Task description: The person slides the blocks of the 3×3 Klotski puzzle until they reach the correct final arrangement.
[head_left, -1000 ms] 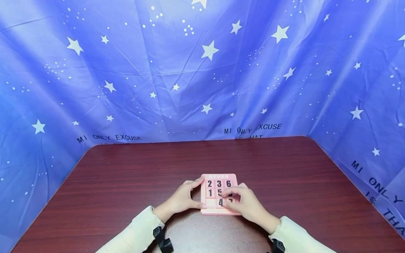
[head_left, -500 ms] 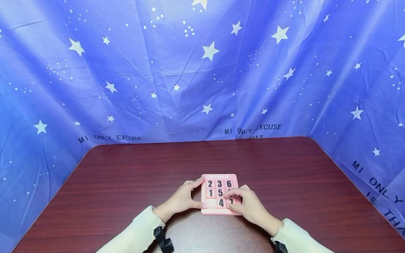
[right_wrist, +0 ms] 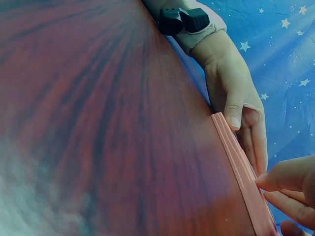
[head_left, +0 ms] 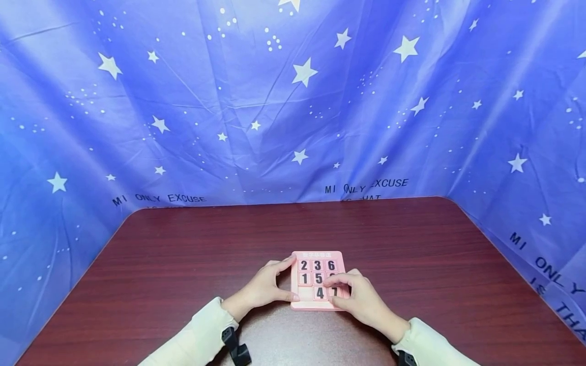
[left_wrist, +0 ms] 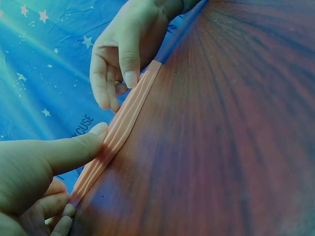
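Note:
A pink sliding number puzzle (head_left: 318, 272) lies on the table in the head view. Its tiles read 2, 3, 6 along the top, 1 and 5 at middle left, and 4 and 7 below; the bottom-left slot has no tile. My left hand (head_left: 260, 285) holds the frame's left side, thumb at the near corner and fingers at the far one. Over the right-hand tiles, my right hand (head_left: 363, 297) has its thumb by the 7 and a bent index finger covering most of the middle-right tile. Both wrist views show the puzzle's near edge (left_wrist: 125, 118) side-on.
A dark red wooden table (head_left: 206, 244) extends around the puzzle on all sides. Blue star-printed cloth (head_left: 256, 101) hangs behind the table and at both sides. Black wrist cameras (head_left: 235, 347) sit at the pale sleeves (head_left: 197, 328).
Since a second ago my right hand has shifted slightly to the right, uncovering more of the 5 and 4. My left hand and the tile layout look the same.

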{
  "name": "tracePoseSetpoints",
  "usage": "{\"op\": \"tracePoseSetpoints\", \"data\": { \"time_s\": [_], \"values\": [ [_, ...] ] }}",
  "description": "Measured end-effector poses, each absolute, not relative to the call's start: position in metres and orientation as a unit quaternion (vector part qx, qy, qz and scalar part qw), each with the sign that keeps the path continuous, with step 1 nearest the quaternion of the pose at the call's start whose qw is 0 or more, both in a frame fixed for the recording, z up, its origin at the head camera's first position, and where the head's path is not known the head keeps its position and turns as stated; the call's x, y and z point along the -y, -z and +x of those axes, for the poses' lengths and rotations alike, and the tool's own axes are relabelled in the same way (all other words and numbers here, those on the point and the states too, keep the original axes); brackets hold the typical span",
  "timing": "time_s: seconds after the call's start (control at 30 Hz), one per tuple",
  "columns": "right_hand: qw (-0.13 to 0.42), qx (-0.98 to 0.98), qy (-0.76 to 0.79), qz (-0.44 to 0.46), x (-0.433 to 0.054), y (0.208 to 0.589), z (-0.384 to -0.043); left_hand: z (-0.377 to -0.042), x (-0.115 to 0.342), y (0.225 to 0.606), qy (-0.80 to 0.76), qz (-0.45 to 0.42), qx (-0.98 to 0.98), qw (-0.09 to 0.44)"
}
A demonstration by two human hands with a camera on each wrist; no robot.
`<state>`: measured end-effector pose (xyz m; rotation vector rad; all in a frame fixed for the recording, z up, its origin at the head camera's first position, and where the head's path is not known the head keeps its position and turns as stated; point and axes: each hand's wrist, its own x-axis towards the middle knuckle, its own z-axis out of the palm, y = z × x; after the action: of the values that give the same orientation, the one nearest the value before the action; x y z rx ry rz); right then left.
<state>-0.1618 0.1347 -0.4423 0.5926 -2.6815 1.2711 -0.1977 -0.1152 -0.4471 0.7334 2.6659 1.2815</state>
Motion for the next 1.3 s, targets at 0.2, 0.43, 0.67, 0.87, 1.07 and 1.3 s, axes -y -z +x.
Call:
{"op": "tracePoseSetpoints", "data": {
  "time_s": [0.2, 0.43, 0.67, 0.87, 1.07, 1.3],
  "values": [
    [0.056, 0.886, -0.421, 0.186, -0.132, 0.444, -0.161, -0.197, 0.116, 0.447, -0.423, 0.240, -0.872, 0.048],
    [0.067, 0.880, -0.425, 0.199, -0.125, 0.442, -0.162, -0.197, 0.116, 0.445, -0.413, 0.244, -0.877, 0.040],
    [0.068, 0.879, -0.422, 0.211, -0.117, 0.443, -0.164, -0.197, 0.118, 0.446, -0.418, 0.243, -0.875, 0.038],
    [0.081, 0.881, -0.410, 0.223, -0.110, 0.443, -0.164, -0.196, 0.118, 0.447, -0.401, 0.271, -0.875, 0.013],
    [0.073, 0.882, -0.410, 0.221, -0.106, 0.443, -0.163, -0.196, 0.116, 0.447, -0.407, 0.248, -0.879, 0.036],
    [0.075, 0.879, -0.411, 0.231, -0.109, 0.441, -0.162, -0.197, 0.114, 0.449, -0.411, 0.239, -0.879, 0.043]
  ]
}}
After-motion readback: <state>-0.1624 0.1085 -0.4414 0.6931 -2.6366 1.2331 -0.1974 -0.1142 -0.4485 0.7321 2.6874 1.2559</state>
